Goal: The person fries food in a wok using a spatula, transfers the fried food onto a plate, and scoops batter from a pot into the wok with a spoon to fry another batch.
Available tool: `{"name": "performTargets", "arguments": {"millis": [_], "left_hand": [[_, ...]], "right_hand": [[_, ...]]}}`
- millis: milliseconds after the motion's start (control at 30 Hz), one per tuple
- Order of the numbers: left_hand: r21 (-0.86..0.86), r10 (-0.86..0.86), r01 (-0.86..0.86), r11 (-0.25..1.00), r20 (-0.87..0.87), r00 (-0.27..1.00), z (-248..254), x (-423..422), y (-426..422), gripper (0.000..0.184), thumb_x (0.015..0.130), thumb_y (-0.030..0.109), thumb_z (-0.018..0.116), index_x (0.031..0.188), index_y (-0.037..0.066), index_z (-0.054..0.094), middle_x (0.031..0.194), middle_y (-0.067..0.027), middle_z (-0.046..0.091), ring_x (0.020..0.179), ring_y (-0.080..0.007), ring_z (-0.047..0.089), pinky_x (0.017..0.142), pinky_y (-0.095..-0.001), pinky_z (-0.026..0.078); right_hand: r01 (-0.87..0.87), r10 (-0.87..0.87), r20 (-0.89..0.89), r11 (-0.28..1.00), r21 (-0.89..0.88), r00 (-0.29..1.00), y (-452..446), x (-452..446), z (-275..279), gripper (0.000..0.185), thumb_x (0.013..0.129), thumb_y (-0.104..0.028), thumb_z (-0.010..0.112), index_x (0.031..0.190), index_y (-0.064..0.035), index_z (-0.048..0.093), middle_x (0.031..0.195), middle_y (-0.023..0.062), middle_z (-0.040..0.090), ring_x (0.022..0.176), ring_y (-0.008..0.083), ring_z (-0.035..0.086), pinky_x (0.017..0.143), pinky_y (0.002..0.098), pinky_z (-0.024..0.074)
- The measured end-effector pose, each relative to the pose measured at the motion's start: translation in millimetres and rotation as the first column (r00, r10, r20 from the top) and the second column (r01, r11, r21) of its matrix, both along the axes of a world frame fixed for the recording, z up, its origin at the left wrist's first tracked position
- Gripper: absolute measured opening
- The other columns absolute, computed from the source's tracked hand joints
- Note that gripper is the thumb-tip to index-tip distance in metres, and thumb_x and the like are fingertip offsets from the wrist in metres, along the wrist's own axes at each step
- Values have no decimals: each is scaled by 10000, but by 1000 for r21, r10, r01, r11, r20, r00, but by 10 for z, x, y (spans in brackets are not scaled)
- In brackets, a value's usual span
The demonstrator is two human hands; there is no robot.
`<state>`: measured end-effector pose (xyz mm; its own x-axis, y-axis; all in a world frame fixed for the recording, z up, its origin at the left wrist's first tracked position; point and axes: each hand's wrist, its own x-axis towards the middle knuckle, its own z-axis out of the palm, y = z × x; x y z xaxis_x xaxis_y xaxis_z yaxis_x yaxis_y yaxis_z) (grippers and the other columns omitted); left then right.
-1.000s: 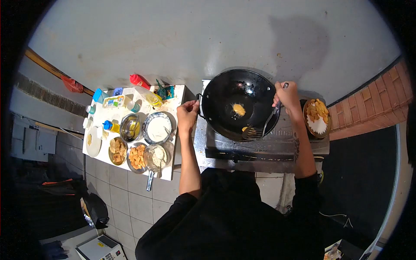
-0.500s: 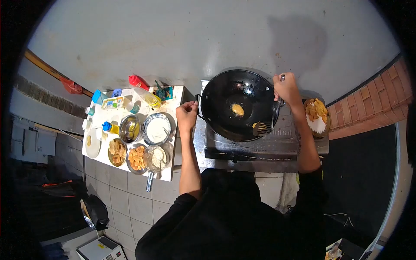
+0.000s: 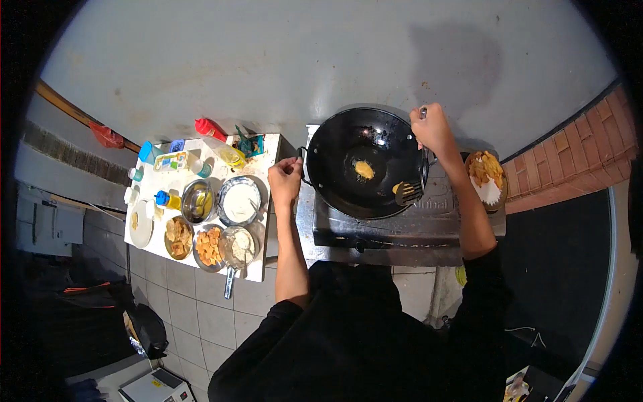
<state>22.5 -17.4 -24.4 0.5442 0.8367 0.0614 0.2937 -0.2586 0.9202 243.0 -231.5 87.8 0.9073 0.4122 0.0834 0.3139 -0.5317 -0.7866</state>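
Note:
A black wok [image 3: 348, 134] sits on the stove [image 3: 375, 234]. My left hand [image 3: 285, 179] is closed on the wok's left loop handle. Above the wok's right rim, my right hand [image 3: 432, 127] grips a slotted spatula [image 3: 408, 193], whose dark head is low inside the wok on the right. A small golden fried piece [image 3: 364, 169] lies near the middle of the wok. Another bit of golden food [image 3: 396, 187] shows at the spatula head's left edge, partly covered by it.
A plate of fried pieces [image 3: 483, 167] with white paper stands right of the stove. On the white table [image 3: 154, 248] at left are a bowl of white batter [image 3: 240, 202], a steel bowl [image 3: 197, 201], a dish of orange-brown chunks [image 3: 209, 246], a handled pan [image 3: 239, 246] and several bottles.
My right hand has moved slightly up and left, and the spatula head has turned and risen a little. My left hand stays at the wok handle. The whole view has shifted slightly.

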Motion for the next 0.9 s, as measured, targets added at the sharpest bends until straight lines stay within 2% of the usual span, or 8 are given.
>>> {"name": "performTargets", "arguments": {"millis": [167, 500, 700, 767, 900], "left_hand": [[-5, -12, 12, 1000, 2, 1000, -69, 8, 28, 256, 841, 177, 684, 917, -68, 692, 696, -95, 673, 613, -109, 598, 584, -263, 472], [-38, -10, 10, 999, -13, 1000, -88, 5, 41, 256, 842, 171, 684, 913, -75, 689, 686, -88, 667, 603, -103, 590, 584, -263, 473], [-70, -19, 21, 997, 31, 999, -168, 31, 65, 249, 842, 165, 684, 908, -75, 686, 664, -74, 654, 582, -96, 571, 568, -258, 464], [-7, 10, -10, 1000, 9, 1000, -46, 30, 15, 246, 843, 166, 686, 906, -71, 688, 664, -71, 652, 581, -96, 570, 568, -254, 462], [-39, -18, 19, 999, 6, 1000, -52, 38, 48, 251, 844, 171, 686, 914, -69, 690, 669, -77, 655, 587, -97, 574, 573, -254, 463]], "right_hand": [[-73, 73, -15, 997, -31, 997, 14, 106, -40, 343, 871, -125, 523, 592, 74, 506, 487, 161, 532, 397, 225, 565, 392, 345, 460], [-51, 50, -5, 994, -98, 999, 111, 134, -34, 341, 861, -110, 521, 588, 94, 504, 502, 180, 547, 409, 254, 588, 425, 371, 482], [-37, 41, 29, 990, -139, 999, 145, 77, 45, 304, 854, -110, 536, 658, 122, 548, 551, 224, 579, 436, 299, 612, 438, 382, 502], [-69, 81, 95, 990, -120, 992, 174, 72, 4, 366, 892, -132, 512, 626, 118, 524, 484, 215, 537, 385, 280, 584, 377, 366, 459], [-67, 81, 115, 990, -125, 990, 170, 22, 44, 372, 893, -140, 520, 630, 122, 529, 492, 232, 541, 391, 287, 590, 379, 365, 461]]}}
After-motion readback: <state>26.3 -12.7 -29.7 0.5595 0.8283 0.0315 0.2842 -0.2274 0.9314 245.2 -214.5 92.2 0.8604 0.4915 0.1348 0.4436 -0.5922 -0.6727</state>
